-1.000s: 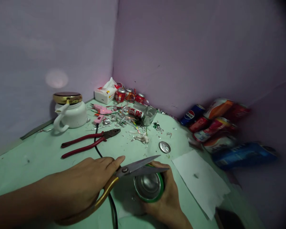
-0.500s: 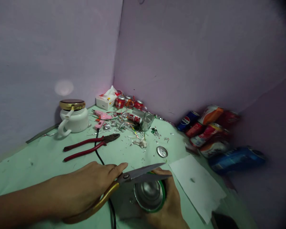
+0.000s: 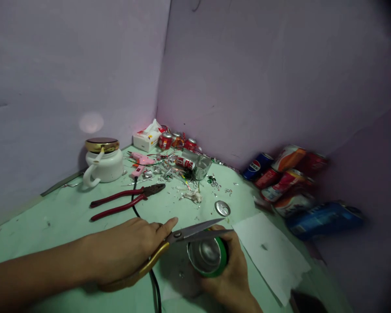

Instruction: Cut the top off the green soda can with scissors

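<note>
From the left edge my left hand point(image 3: 127, 248) reaches in, fingers wrapped round the gold handles of a pair of scissors point(image 3: 190, 231). The blades are spread a little and lie over the top edge of a green can point(image 3: 220, 263). My right hand point(image 3: 237, 265) grips that can from the right side. Its cut open end is turned toward me, so the bare silver inside shows. A round can lid point(image 3: 222, 208) with its tab lies on the table just beyond the hands. The fingers under the can are partly hidden.
Red-handled pliers point(image 3: 127, 202), a pink glue gun point(image 3: 141, 163) and a white lidded pot point(image 3: 104, 163) stand left. Metal scraps point(image 3: 163, 169) and a cut can point(image 3: 202, 167) lie behind. Paper point(image 3: 270, 254) and stacked drink cans point(image 3: 280, 178) are right; a tissue box point(image 3: 147, 139) sits in the corner.
The blades are a little less far apart, and the can has shifted slightly up and right with my right hand. The whole view has moved slightly.
</note>
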Demonstrator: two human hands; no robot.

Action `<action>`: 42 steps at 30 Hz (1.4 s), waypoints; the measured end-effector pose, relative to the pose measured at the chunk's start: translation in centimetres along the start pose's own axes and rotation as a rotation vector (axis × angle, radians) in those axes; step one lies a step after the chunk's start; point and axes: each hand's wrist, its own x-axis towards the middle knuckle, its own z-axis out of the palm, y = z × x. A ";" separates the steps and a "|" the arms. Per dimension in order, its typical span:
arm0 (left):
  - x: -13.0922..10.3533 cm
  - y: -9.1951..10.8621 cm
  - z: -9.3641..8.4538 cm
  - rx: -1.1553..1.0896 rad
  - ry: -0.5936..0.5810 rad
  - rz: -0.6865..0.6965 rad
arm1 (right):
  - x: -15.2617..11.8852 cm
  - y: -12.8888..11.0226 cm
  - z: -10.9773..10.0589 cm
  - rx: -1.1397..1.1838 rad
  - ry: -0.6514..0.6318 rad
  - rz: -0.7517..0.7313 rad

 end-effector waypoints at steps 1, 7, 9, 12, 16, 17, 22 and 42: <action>0.0 -0.1 0.2 -0.035 0.034 0.017 | 0.1 -0.1 0.1 0.005 0.000 0.019; 0.4 -2.0 1.2 -0.247 0.265 0.072 | 1.2 -0.7 0.2 0.076 0.026 0.095; 0.7 -3.4 1.4 -0.245 0.402 -0.029 | 1.7 -0.5 0.1 0.116 0.002 0.122; 1.4 -4.9 1.7 -0.211 0.494 -0.165 | 2.2 0.0 0.0 0.176 -0.029 0.165; 2.0 -5.2 2.4 -0.182 0.467 -0.243 | 2.3 0.4 0.2 0.198 -0.020 0.229; 2.1 -5.1 2.6 -0.177 0.443 -0.240 | 2.3 0.5 0.3 0.201 -0.013 0.235; 1.4 -4.3 3.0 -0.148 0.347 -0.156 | 2.2 0.8 0.3 0.231 -0.063 0.219; -1.2 -2.6 4.0 -0.061 0.333 -0.013 | -0.5 -0.3 1.9 0.083 0.051 0.067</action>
